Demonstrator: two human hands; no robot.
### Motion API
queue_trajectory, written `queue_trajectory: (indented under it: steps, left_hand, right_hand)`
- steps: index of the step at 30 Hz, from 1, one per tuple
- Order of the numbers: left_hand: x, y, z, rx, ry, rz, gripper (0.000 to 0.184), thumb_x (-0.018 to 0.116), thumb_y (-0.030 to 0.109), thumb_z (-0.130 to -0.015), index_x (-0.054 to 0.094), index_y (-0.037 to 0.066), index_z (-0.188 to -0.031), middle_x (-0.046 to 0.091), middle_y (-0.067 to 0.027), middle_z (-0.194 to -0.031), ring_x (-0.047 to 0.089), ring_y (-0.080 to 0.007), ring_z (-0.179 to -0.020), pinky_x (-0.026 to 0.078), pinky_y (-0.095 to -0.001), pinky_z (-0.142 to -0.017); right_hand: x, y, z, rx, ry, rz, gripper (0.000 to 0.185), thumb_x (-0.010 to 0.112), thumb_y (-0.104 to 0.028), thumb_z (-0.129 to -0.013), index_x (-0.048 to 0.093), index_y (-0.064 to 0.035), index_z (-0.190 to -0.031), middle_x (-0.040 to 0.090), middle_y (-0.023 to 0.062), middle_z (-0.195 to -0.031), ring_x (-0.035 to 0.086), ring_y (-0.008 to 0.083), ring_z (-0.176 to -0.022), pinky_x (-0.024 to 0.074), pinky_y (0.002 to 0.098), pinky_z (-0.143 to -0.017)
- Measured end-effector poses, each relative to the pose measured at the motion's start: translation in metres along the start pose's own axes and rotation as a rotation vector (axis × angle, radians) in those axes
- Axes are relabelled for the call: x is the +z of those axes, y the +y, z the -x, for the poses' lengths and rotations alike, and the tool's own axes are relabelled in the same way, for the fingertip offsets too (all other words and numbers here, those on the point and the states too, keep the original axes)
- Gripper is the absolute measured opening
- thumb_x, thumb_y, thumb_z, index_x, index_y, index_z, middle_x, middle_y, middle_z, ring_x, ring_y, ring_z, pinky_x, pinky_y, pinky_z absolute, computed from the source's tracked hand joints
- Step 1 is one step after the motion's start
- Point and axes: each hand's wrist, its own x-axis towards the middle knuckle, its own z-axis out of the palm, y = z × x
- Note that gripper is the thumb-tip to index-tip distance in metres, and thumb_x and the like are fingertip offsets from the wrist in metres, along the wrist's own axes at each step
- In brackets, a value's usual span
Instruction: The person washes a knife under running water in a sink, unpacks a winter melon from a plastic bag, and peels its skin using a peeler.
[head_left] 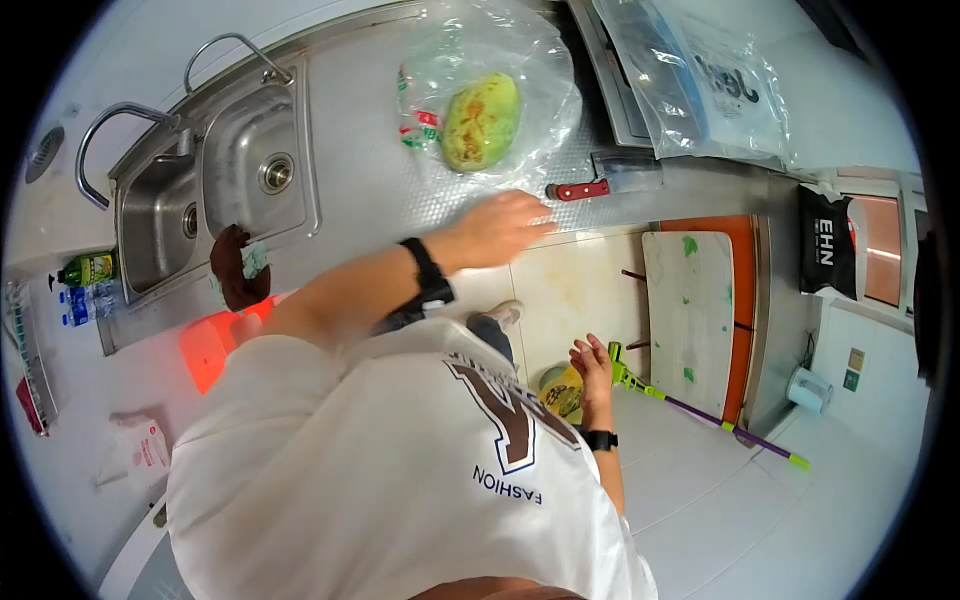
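Observation:
My left hand (505, 232) is stretched over the front edge of the steel counter, slightly blurred, with its fingers extended and nothing seen in them. Just beyond its fingertips lies a knife (583, 190) with a red handle, its broad blade pointing right. Behind the hand, a green oblong fruit with brown patches (482, 122) rests on a clear plastic bag (540, 60); its exact kind is unclear. Low on the right, my right hand (592, 365) hangs beside my body, fingers loosely bent and apart, holding nothing visible. A dark band circles each wrist.
A double sink (255, 160) with two taps is at left, a brown cloth (235, 265) on its front edge. An orange-red bin (215, 345) stands below. To the right are a folding table (690, 300), a green-purple pole (700, 410) and a packaged bag (720, 90).

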Motion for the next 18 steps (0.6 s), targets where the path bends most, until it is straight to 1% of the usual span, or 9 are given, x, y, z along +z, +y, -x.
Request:
queue_trajectory:
  steps: [1,3,4,6,7,9,14,16,18]
  left_hand:
    - [-0.026,-0.009,0.022,-0.044,-0.063,-0.048,0.030,0.059,0.008,-0.081,0.068,0.006,-0.110,0.064,-0.0107,-0.116,0.058,-0.0294,-0.110,0.045,-0.0428,-0.096]
    - [-0.060,-0.039,0.086,-0.174,0.045,-0.133,0.027,0.057,0.008,-0.083,0.069,0.003,-0.107,0.065,-0.0126,-0.117,0.059,-0.0314,-0.108,0.047,-0.0429,-0.094]
    - [-0.079,-0.054,0.114,-0.339,-0.039,-0.175,0.029,0.060,0.009,-0.081,0.067,0.002,-0.108,0.065,-0.0128,-0.115,0.059,-0.0320,-0.109,0.047,-0.0422,-0.094]
    - [-0.134,-0.054,0.157,-0.446,0.053,-0.302,0.030,0.054,0.002,-0.082,0.068,0.005,-0.110,0.067,-0.0109,-0.111,0.060,-0.0317,-0.106,0.047,-0.0426,-0.093]
    - [-0.151,-0.056,0.177,-0.457,0.060,-0.307,0.030,0.054,0.002,-0.082,0.068,0.005,-0.110,0.067,-0.0109,-0.111,0.060,-0.0317,-0.106,0.047,-0.0426,-0.093]
    - [-0.175,-0.054,0.214,-0.735,0.114,-0.350,0.030,0.055,0.001,-0.084,0.066,0.005,-0.110,0.067,-0.0116,-0.110,0.059,-0.0319,-0.105,0.048,-0.0431,-0.091]
    - [-0.185,-0.036,0.257,-0.867,0.141,-0.371,0.029,0.057,0.005,-0.086,0.063,0.006,-0.115,0.065,-0.0132,-0.112,0.059,-0.0331,-0.105,0.049,-0.0436,-0.090]
    - [-0.170,-0.035,0.244,-0.861,0.165,-0.334,0.030,0.058,0.008,-0.087,0.062,0.006,-0.117,0.064,-0.0136,-0.113,0.059,-0.0333,-0.106,0.049,-0.0435,-0.089]
    - [-0.159,-0.031,0.221,-0.919,0.154,-0.302,0.034,0.059,0.012,-0.089,0.060,0.008,-0.122,0.064,-0.0135,-0.113,0.059,-0.0330,-0.105,0.049,-0.0428,-0.089]
  right_hand:
    - [0.016,-0.005,0.007,-0.006,-0.018,0.040,0.053,0.063,-0.025,-0.094,0.045,-0.0006,-0.138,0.062,0.0135,-0.122,0.063,0.0212,-0.103,0.0495,0.0331,-0.093]
    - [0.045,-0.014,0.013,-0.012,-0.018,0.038,0.052,0.063,-0.024,-0.094,0.046,-0.0001,-0.137,0.062,0.0140,-0.121,0.063,0.0218,-0.103,0.0498,0.0334,-0.093]
    - [0.055,-0.015,0.013,-0.035,-0.054,0.034,0.052,0.063,-0.024,-0.094,0.046,-0.0001,-0.137,0.062,0.0138,-0.121,0.063,0.0218,-0.103,0.0499,0.0335,-0.093]
    - [0.073,-0.017,0.011,-0.070,-0.108,0.039,0.051,0.063,-0.024,-0.095,0.047,-0.0001,-0.136,0.063,0.0127,-0.120,0.064,0.0210,-0.102,0.0501,0.0336,-0.093]
    - [0.080,-0.024,0.011,-0.072,-0.117,0.050,0.051,0.063,-0.024,-0.095,0.047,-0.0001,-0.136,0.063,0.0127,-0.120,0.064,0.0210,-0.102,0.0501,0.0336,-0.093]
    - [0.093,-0.041,0.011,-0.099,-0.167,0.116,0.050,0.062,-0.025,-0.095,0.047,-0.0003,-0.136,0.063,0.0119,-0.119,0.064,0.0203,-0.101,0.0499,0.0334,-0.093]
    - [0.116,-0.092,-0.009,-0.202,-0.248,0.198,0.055,0.064,-0.026,-0.094,0.047,0.0015,-0.137,0.062,0.0128,-0.122,0.063,0.0198,-0.103,0.0484,0.0324,-0.094]
    - [0.131,-0.120,-0.029,-0.303,-0.338,0.246,0.052,0.063,-0.023,-0.095,0.047,0.0027,-0.137,0.059,0.0144,-0.128,0.060,0.0213,-0.110,0.0472,0.0334,-0.097]
    - [0.153,-0.151,-0.054,-0.417,-0.432,0.287,0.049,0.062,-0.020,-0.095,0.047,0.0029,-0.137,0.056,0.0146,-0.133,0.056,0.0219,-0.117,0.0463,0.0334,-0.099]
